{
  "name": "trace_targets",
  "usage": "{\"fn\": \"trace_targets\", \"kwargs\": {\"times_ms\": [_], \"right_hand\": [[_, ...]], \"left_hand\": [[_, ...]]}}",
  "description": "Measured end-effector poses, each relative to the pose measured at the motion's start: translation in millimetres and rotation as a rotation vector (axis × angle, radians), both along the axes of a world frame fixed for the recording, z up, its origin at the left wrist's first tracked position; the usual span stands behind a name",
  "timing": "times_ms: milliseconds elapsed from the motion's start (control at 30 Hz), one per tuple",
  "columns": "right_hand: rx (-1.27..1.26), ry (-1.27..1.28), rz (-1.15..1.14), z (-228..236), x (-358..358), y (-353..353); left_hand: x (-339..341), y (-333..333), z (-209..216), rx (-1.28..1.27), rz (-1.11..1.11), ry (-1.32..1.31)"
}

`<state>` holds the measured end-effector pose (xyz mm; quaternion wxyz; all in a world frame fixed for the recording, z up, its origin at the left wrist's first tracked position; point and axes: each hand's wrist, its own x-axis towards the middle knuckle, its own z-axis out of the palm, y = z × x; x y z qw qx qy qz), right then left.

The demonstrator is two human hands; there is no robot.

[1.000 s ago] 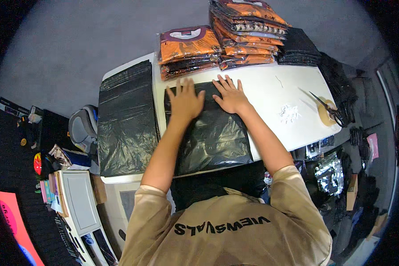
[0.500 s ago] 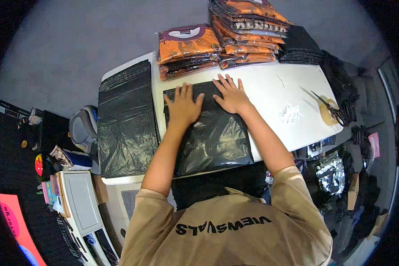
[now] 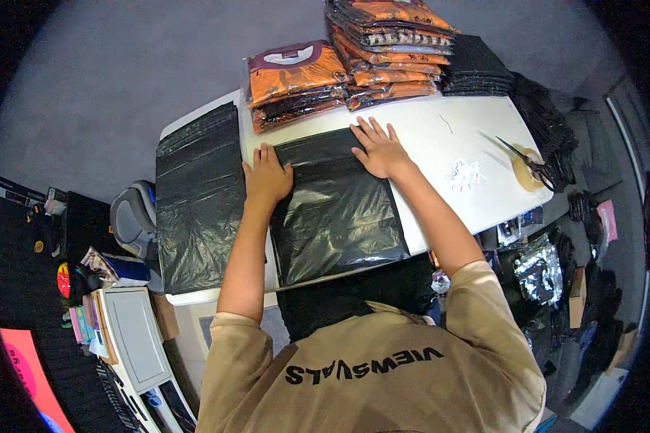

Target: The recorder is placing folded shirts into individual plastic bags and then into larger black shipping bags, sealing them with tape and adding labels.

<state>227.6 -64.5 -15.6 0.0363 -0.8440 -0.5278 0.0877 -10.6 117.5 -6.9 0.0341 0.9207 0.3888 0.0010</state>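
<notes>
A glossy black plastic bag (image 3: 336,216) lies flat on the white table (image 3: 433,151) in front of me. Over its far left corner and left edge rests my left hand (image 3: 267,177), fingers extended and holding nothing. My right hand (image 3: 379,150) is spread at the bag's far right corner, palm down, its fingertips reaching just past the far edge. To the left, a stack of similar black plastic bags (image 3: 198,209) lies beside my left forearm, with a strip of table between it and the bag under my hands.
Orange garments in clear bags form a shorter stack (image 3: 296,79) and a taller stack (image 3: 390,58) at the far edge. Folded black items (image 3: 477,68) sit beside them. Black scissors (image 3: 531,166) lie on a tape roll (image 3: 523,175) at right, near small white pieces (image 3: 466,175).
My left hand has slid left, from on top of the bag to its far left corner. The right hand stays at the far right corner. The whole view has shifted slightly.
</notes>
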Motion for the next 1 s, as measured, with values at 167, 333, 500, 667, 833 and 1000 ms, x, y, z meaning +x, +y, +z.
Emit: {"fn": "trace_targets", "kwargs": {"times_ms": [167, 333, 500, 667, 833, 1000], "right_hand": [[-0.017, -0.015, -0.011, 1.3, -1.1, 0.5], [-0.035, -0.020, -0.017, 5.4, -2.3, -0.1], [-0.043, -0.006, -0.016, 7.0, -2.2, -1.2], [-0.024, 0.008, 0.000, 5.1, -1.2, -1.1], [-0.005, -0.021, 0.004, -1.2, 5.4, -2.0], [0.027, -0.018, 0.017, -6.4, 4.4, 1.5]], "left_hand": [[44.7, -25.5, -2.3, 0.054, -0.190, -0.110], [82.8, -62.0, -3.4, -0.118, -0.373, -0.188], [51.4, -51.5, -7.0, -0.101, -0.268, -0.220], [-1.2, -26.5, 1.5, -0.047, -0.187, -0.208], [-16.1, -97.8, 29.8, -0.009, -0.667, -0.214], [-36.2, -190.9, 33.8, -0.188, -0.962, -0.199]]}}
